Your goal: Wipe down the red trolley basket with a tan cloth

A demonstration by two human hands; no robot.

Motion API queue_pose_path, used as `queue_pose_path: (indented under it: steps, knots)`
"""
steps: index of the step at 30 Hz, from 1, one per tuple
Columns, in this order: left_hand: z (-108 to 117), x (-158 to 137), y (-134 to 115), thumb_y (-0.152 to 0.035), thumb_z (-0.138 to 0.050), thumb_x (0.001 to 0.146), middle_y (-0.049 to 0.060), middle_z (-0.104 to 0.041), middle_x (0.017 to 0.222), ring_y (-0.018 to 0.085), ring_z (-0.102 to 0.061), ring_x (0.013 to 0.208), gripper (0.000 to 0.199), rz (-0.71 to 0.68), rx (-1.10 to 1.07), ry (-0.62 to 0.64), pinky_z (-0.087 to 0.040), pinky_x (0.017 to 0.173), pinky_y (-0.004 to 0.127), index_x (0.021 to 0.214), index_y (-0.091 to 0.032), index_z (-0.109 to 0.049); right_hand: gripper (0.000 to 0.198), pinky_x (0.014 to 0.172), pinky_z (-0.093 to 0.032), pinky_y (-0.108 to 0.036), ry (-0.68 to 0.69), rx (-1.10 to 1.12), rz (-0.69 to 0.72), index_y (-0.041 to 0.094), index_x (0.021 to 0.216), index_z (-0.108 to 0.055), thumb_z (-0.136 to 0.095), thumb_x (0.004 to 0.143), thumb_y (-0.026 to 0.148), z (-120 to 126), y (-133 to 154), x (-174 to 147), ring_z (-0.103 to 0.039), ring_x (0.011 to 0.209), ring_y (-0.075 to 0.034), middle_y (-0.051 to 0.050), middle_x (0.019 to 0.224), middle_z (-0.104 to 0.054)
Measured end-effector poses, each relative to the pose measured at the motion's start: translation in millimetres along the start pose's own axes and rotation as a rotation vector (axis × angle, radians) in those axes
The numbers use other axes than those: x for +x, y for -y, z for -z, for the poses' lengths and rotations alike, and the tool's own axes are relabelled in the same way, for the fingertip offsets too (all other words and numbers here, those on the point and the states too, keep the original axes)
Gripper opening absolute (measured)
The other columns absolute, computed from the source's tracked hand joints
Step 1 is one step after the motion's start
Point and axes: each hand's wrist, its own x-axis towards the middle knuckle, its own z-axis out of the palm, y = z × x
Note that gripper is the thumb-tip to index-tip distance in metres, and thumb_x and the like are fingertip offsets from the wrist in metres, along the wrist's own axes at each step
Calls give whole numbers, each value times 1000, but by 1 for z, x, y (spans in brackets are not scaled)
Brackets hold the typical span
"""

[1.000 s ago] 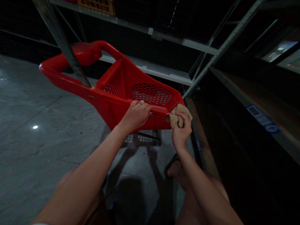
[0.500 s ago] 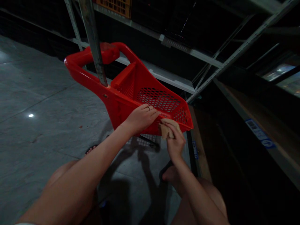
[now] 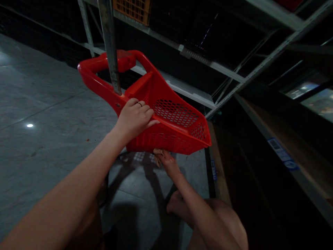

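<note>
A red plastic shopping cart point(image 3: 171, 140) with perforated basket walls stands in front of me, its handle toward the upper left. My left hand point(image 3: 135, 116), with a ring on one finger, is closed over the near rim of the basket close to the handle end. Lower down, my right hand point(image 3: 170, 164) grips a crumpled tan cloth point(image 3: 158, 152) at the bottom edge of the basket's near side. Part of the cloth is hidden by the fingers.
A metal post point(image 3: 112, 62) rises in front of the cart handle. Behind the cart runs a light metal rack point(image 3: 192, 93), with an orange crate point(image 3: 134, 10) above. On the right is a dark shelf with a blue label point(image 3: 282, 154). Grey floor tiles point(image 3: 52, 139) extend left.
My left hand has moved back along the rim toward the handle. My right hand, with the cloth, has gone down and left from the upper side to the basket's bottom edge.
</note>
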Motion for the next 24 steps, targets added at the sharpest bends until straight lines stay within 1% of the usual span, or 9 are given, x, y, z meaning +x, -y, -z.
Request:
queue_pose_path:
  steps: [3,6,8,10,14,17,20,22,24]
  knots:
    - [1,0,1,-56,-49,100,10,-72,81,26,-63,84,47,-24,5,-15,-44,80,44,83,-18,-71,38,86,-64,-32,-111,46,-6,29,128,-71,-56,97,13,30,1,21,-74,95,-20,-6,110,-77]
    - [2,-1,-1,-56,-45,102,10,-72,81,25,-62,83,50,-43,29,-12,-43,80,43,82,-18,-70,47,106,-57,-42,-424,137,-54,32,140,-63,-57,98,13,72,0,51,-67,123,-23,-6,134,-70]
    - [3,-2,-5,-57,-43,102,10,-72,81,25,-62,84,51,-34,26,-13,-43,81,43,82,-18,-70,46,109,-55,-45,-565,163,-87,31,139,-64,-57,98,12,85,3,63,-64,127,-24,-7,136,-68]
    - [3,-4,-8,-58,-43,102,10,-72,82,26,-62,85,52,-17,16,-20,-43,82,44,82,-19,-70,41,104,-57,-44,-510,149,-73,29,134,-68,-56,98,12,78,11,64,-68,121,-25,-8,130,-71]
    - [3,-6,-12,-59,-42,102,10,-72,82,26,-61,84,51,-14,13,-20,-43,83,45,83,-20,-70,34,76,-62,-31,-40,24,39,27,119,-74,-56,96,10,29,34,48,-73,94,-23,-7,108,-74]
    - [4,-6,-13,-58,-44,101,10,-72,82,26,-61,84,50,-19,20,-9,-44,84,45,83,-20,-70,30,58,-55,-26,160,-57,92,23,114,-73,-59,93,7,1,48,40,-71,83,-22,-8,99,-73]
    - [7,-7,-14,-56,-45,102,11,-72,83,27,-61,85,48,-27,35,7,-44,84,45,85,-19,-71,22,56,-53,-26,164,-9,130,22,108,-74,-61,94,11,3,49,44,-69,79,-21,-8,93,-73]
    - [8,-7,-14,-55,-45,102,11,-72,83,27,-62,86,48,-25,32,13,-43,84,45,85,-19,-70,23,65,-56,-27,94,74,122,25,112,-75,-59,97,16,23,44,54,-69,83,-20,-7,94,-73]
    - [10,-6,-14,-53,-44,103,10,-72,83,27,-62,86,47,-26,28,18,-43,83,45,85,-19,-70,30,80,-59,-30,-58,133,50,29,121,-73,-55,100,18,52,36,66,-70,93,-21,-7,104,-74]
